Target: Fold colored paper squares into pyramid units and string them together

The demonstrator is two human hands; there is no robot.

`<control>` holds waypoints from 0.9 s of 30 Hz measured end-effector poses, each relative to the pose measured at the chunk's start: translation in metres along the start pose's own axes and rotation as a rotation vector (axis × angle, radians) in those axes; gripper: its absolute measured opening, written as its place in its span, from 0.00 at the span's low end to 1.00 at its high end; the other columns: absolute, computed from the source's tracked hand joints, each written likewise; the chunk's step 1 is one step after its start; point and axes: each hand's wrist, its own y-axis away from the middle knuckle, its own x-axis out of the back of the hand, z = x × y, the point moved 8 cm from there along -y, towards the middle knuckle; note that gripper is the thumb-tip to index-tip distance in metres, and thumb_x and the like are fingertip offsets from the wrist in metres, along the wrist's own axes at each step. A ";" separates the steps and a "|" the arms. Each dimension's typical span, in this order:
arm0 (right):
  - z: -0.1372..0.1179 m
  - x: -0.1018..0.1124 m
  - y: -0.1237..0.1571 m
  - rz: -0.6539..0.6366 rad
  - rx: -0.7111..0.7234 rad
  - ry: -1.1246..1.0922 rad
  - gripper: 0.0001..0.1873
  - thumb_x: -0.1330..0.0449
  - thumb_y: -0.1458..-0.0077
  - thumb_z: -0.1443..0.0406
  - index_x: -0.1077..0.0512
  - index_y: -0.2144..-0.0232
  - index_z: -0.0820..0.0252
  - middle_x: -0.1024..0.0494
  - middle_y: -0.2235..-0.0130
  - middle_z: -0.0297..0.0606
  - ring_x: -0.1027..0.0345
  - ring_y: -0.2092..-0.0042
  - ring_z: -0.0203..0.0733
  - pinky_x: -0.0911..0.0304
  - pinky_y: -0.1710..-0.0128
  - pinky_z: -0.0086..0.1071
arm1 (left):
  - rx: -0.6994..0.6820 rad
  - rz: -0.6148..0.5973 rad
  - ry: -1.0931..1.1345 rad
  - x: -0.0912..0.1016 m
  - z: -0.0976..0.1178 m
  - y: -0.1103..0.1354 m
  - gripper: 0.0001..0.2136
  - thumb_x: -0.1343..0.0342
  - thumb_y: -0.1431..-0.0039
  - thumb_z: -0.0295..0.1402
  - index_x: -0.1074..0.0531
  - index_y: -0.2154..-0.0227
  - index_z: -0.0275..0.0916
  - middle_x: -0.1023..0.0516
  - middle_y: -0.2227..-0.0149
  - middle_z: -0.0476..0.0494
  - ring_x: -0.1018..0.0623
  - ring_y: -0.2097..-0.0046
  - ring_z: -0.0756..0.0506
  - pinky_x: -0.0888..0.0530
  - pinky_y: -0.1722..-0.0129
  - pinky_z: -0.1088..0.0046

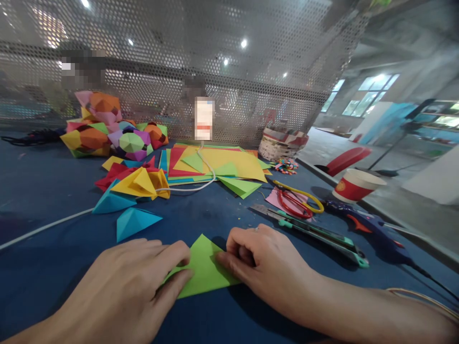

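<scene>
A folded piece of green paper (208, 270) lies on the blue tabletop between my hands, one point of it facing away from me. My left hand (132, 277) pinches its left side between thumb and forefinger. On its right side, my right hand (258, 260) has curled fingers, and the thumb presses on the paper. Part of the paper is hidden under both hands. Just beyond my left hand stands a folded blue paper piece (136, 222), with yellow folded pieces (139, 183) and red ones (111, 176) behind it.
At right lie a green utility knife (322, 234), scissors (299, 203), a glue gun (376, 231) and a paper cup (358, 185). A stack of coloured paper (229, 162), paper balls (131, 142) and a basket (281, 143) stand at the back. A white cable (53, 229) crosses the left.
</scene>
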 end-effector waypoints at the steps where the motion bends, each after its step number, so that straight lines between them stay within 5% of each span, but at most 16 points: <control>1: 0.000 0.000 -0.001 -0.001 -0.002 0.006 0.17 0.33 0.32 0.60 0.30 0.72 0.56 0.30 0.76 0.27 0.43 0.70 0.37 0.53 0.65 0.33 | -0.025 0.002 -0.038 0.001 0.003 -0.001 0.09 0.48 0.28 0.32 0.28 0.67 0.48 0.25 0.78 0.55 0.23 0.78 0.43 0.34 0.76 0.67; 16: -0.002 0.002 -0.001 0.008 0.011 0.048 0.16 0.33 0.32 0.61 0.30 0.72 0.56 0.32 0.77 0.26 0.43 0.71 0.37 0.54 0.66 0.32 | -0.109 -0.012 -0.178 0.002 0.013 -0.006 0.12 0.54 0.26 0.32 0.31 0.68 0.47 0.29 0.80 0.55 0.25 0.81 0.43 0.36 0.82 0.68; 21: -0.004 0.001 -0.001 0.044 0.059 0.062 0.14 0.32 0.33 0.62 0.28 0.71 0.56 0.31 0.77 0.26 0.42 0.72 0.37 0.54 0.67 0.33 | -0.211 0.064 -0.203 0.006 0.021 -0.006 0.15 0.54 0.25 0.27 0.28 0.68 0.45 0.23 0.72 0.50 0.23 0.72 0.43 0.29 0.68 0.64; 27: -0.003 0.002 -0.001 0.067 0.076 0.080 0.14 0.31 0.34 0.62 0.28 0.72 0.56 0.34 0.79 0.25 0.43 0.73 0.36 0.53 0.67 0.33 | -0.374 -0.098 0.008 -0.012 0.029 0.006 0.17 0.54 0.33 0.22 0.23 0.54 0.46 0.16 0.59 0.50 0.18 0.63 0.46 0.24 0.63 0.72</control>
